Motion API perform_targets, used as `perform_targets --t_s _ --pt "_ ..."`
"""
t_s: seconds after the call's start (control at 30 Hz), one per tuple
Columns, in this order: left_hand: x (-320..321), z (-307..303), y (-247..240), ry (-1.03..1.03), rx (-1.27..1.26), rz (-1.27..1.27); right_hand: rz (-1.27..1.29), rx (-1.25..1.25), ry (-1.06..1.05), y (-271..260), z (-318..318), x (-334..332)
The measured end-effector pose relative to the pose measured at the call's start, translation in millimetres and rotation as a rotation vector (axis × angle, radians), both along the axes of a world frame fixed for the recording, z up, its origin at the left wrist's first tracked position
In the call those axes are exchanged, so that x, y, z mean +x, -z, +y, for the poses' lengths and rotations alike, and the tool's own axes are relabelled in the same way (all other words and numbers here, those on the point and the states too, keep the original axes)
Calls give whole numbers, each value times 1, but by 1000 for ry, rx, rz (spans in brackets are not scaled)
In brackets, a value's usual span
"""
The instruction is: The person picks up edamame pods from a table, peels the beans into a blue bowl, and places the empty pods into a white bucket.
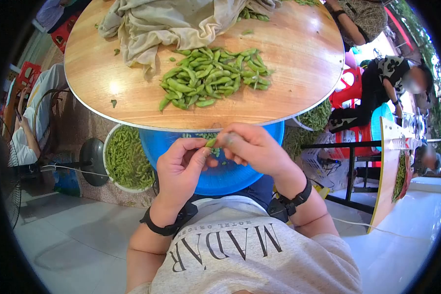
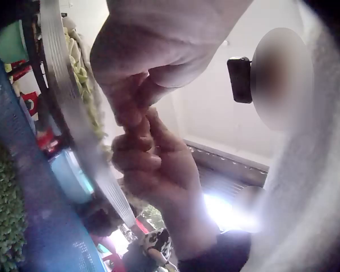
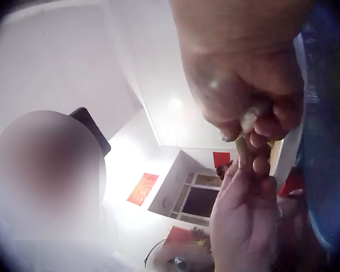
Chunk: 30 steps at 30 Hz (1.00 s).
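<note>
A green soybean pod [image 1: 210,142] is held between both hands, over a blue basin [image 1: 230,182] with loose shelled beans in it. My left hand [image 1: 180,164] pinches one end between thumb and forefinger. From the other side, the curled fingers of my right hand [image 1: 253,148] grip the pod's other end, a pale wrapping showing on one finger. The right wrist view shows the pod [image 3: 241,145] bridging the two sets of fingertips. On the wooden table [image 1: 127,93] just ahead lies a heap of pods [image 1: 201,78].
A crumpled cloth [image 1: 166,29] covers the table's far part. Left of the basin stands a white tub [image 1: 127,159] full of pods, beside a fan. More pods [image 1: 314,116] are piled at right, near red chairs [image 1: 349,90], a seated person [image 1: 394,81] and an upright board [image 1: 381,176].
</note>
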<state>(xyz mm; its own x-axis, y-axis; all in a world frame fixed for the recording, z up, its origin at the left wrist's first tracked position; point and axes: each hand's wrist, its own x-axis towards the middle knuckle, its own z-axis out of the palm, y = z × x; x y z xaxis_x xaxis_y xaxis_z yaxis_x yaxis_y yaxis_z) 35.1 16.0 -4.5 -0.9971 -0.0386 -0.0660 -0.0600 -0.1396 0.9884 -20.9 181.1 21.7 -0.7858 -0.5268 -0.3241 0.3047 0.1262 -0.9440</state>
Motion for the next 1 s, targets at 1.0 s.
perform_targets --t_s 1.0 --pt "39 -7 45 193 -118 -368 -454 -79 -87 73 1 51"
